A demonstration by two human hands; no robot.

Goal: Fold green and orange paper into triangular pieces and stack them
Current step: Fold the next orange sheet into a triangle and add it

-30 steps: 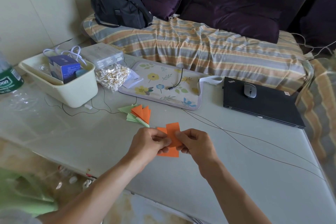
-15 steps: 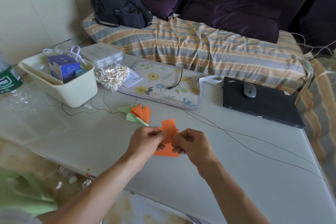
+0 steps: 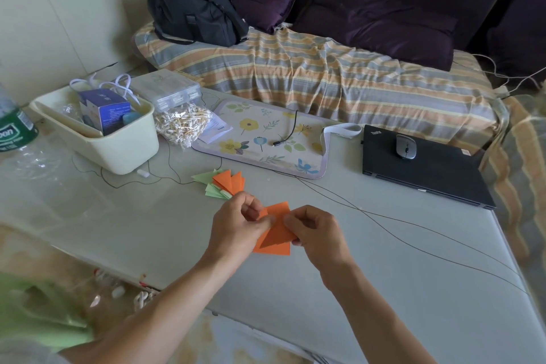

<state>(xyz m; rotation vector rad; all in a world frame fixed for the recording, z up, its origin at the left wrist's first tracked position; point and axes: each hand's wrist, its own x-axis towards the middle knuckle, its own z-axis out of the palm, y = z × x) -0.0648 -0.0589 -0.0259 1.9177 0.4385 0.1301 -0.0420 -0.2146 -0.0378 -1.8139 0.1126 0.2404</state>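
Observation:
An orange paper piece (image 3: 279, 226) is held just above the grey table (image 3: 384, 289), partly folded into a slanted flap. My left hand (image 3: 236, 230) pinches its left edge with thumb and fingers. Its right edge is pinched by my right hand (image 3: 313, 233). Under them lies more flat orange paper (image 3: 273, 250). Behind my left hand sits a small stack of folded triangular pieces, orange ones (image 3: 229, 182) on top of green ones (image 3: 206, 183).
A cream bin (image 3: 118, 151) with a blue box stands at the left, a bag of cotton swabs (image 3: 183, 127) beside it. A floral mat (image 3: 263, 142), a black laptop (image 3: 422, 168) with a mouse (image 3: 405, 146) and thin cables cross the table. A striped sofa lies behind.
The orange paper has been turned and folded so a diagonal flap now shows. Both hands shifted slightly while keeping hold of it.

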